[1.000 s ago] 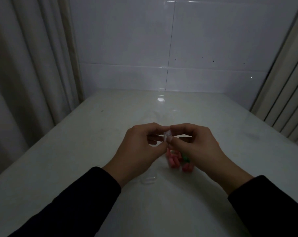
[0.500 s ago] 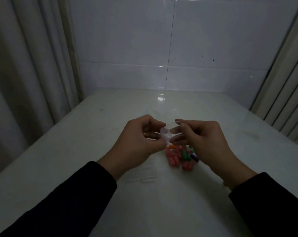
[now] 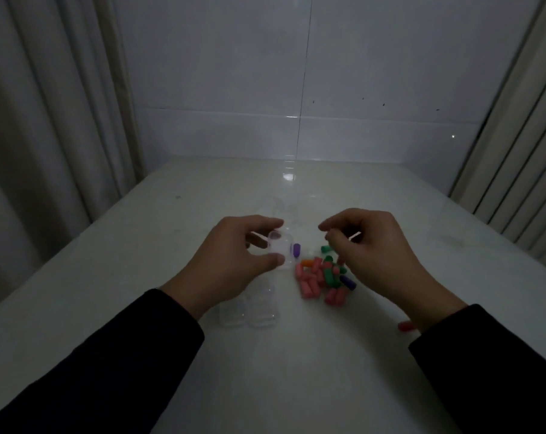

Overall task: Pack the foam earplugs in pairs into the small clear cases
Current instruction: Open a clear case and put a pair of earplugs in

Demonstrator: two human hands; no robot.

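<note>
A small clear case [image 3: 281,250] is pinched in the grip of the left hand [image 3: 234,261], thumb below and fingers above, and appears to be open, though the dim light makes that uncertain. A purple earplug [image 3: 296,249] is seen at the case's far edge from that grip; whether it sits inside or just beside cannot be told. The right hand [image 3: 378,255] is held loosely curled above the pile of earplugs [image 3: 323,277], its fingertips apart, nothing visibly held. The earplugs are judged to be very light, soft and squashy, so a gentle pinch across the middle should serve; they are likely to roll or cling. The case is judged stiff, smooth and slippery, best held by its edges as it is now. Two more clear cases [image 3: 249,311] lie on the worktop [image 3: 140,292] just under the left wrist and could be knocked. A stray red earplug [image 3: 404,325] lies under the right wrist, well apart from the pile, and may be overlooked.
</note>
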